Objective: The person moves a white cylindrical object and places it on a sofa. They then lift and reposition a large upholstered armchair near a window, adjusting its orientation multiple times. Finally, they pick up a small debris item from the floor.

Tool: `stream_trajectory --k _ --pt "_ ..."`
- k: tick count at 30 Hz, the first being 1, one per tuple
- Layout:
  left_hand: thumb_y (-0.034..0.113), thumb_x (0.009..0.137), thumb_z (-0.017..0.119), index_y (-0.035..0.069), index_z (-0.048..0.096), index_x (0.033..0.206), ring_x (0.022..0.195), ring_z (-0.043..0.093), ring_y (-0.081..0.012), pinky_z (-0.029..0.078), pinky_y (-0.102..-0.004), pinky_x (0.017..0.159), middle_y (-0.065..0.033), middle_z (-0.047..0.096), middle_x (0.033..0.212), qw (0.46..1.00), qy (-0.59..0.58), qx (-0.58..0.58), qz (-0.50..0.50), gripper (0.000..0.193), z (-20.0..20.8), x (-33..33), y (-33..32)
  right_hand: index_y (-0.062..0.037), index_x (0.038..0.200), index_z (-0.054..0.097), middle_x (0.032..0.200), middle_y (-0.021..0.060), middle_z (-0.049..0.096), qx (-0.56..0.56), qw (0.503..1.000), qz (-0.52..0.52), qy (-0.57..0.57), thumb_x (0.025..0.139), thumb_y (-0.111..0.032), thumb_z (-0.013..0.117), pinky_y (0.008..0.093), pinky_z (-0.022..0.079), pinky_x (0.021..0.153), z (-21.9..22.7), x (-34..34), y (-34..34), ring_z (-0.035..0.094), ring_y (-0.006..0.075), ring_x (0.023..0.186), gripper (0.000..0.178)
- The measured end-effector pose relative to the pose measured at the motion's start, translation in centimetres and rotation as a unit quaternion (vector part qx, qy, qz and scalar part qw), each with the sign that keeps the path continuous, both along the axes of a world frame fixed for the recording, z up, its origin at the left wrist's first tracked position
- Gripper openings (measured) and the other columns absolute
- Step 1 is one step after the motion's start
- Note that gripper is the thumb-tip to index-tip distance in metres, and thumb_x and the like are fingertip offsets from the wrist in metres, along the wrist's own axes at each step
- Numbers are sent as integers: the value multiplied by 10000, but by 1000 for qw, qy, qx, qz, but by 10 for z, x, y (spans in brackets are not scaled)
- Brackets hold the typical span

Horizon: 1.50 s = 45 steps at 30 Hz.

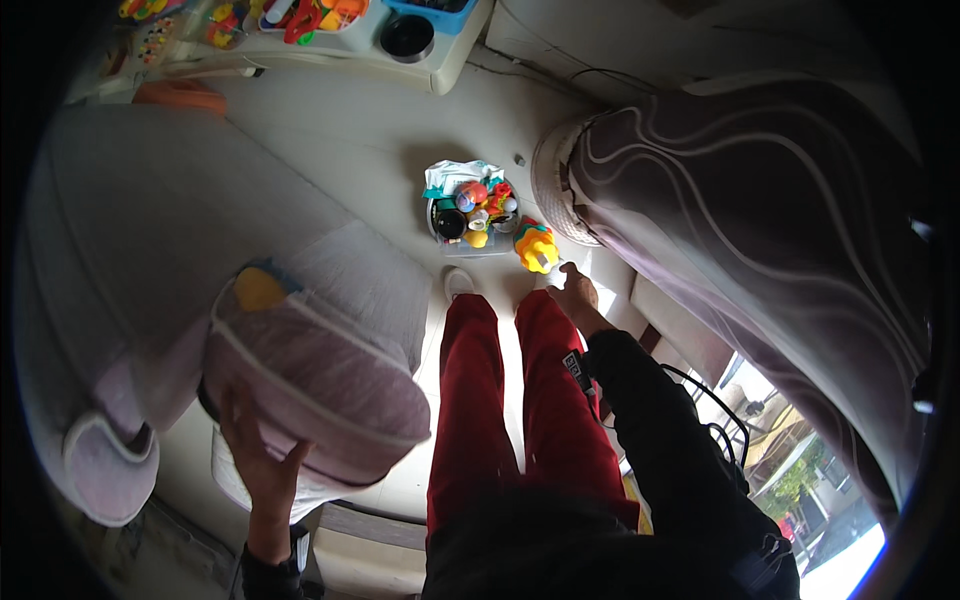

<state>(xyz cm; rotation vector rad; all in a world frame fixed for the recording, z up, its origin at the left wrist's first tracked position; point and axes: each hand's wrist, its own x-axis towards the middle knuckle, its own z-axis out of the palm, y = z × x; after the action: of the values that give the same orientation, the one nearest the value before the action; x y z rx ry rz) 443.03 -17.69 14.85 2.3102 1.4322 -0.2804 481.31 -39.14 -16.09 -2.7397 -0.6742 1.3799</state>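
Note:
My left hand (260,450) is at the near left side of a mauve cushion with white piping (320,370), thumb apart from the fingers, gripping its edge. A yellow and blue piece (262,288) shows at the cushion's far left corner. On the right, my right hand (578,296) has curled fingers at the near end of a flower-shaped stacking toy (537,249), yellow with red and green layers. The hand seems closed on the toy's near end; the exact contact is hard to see. Just beyond my feet sits a clear plastic bin (478,246) of toys and a white-teal packet.
A covered sofa with wavy lines (750,180) stands on the right, another grey-mauve covered seat (250,190) on the left. Far ahead, a cream table (447,62) bears colourful toys, a black bowl (406,38) and a blue tray. A dark cable (735,420) loops beside my right arm.

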Motion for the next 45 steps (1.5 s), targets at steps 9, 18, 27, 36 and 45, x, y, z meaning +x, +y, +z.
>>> stream_trajectory --k 9,18,27,36,45 --pt "644 655 643 63 276 1392 1314 232 -369 222 -514 1042 -194 240 1426 995 101 15 20 1009 -5 6 -4 -92 1102 442 925 163 625 -53 991 92 -84 748 -300 665 424 478 733 -144 -6 1 611 318 871 467" --pt "626 636 677 105 254 1407 1305 235 -394 256 -558 1014 -215 202 1419 993 109 35 26 1022 -5 2 -7 -59 984 503 877 166 633 -68 987 129 -62 761 -195 620 422 487 739 -161 2 -5 618 333 839 286" --pt "641 664 639 95 290 1394 1295 250 -399 266 -553 1006 -223 226 1408 992 115 41 38 976 -3 1 -10 -52 972 531 880 171 604 -45 977 163 -133 799 -195 557 407 498 734 -147 25 0 615 319 815 226" --pt "116 412 844 141 312 1395 1295 260 -365 350 -424 977 -167 216 1423 992 19 -14 125 1117 0 14 -11 -49 918 582 842 157 627 67 967 168 -177 728 -225 660 425 487 717 -42 83 108 615 323 813 270" --pt "531 694 684 75 344 1373 1291 270 -369 308 -452 993 -197 213 1425 994 45 -4 97 886 -3 0 -14 -70 920 610 893 158 628 157 948 187 -205 742 -235 643 419 477 744 -73 137 259 603 331 856 246"
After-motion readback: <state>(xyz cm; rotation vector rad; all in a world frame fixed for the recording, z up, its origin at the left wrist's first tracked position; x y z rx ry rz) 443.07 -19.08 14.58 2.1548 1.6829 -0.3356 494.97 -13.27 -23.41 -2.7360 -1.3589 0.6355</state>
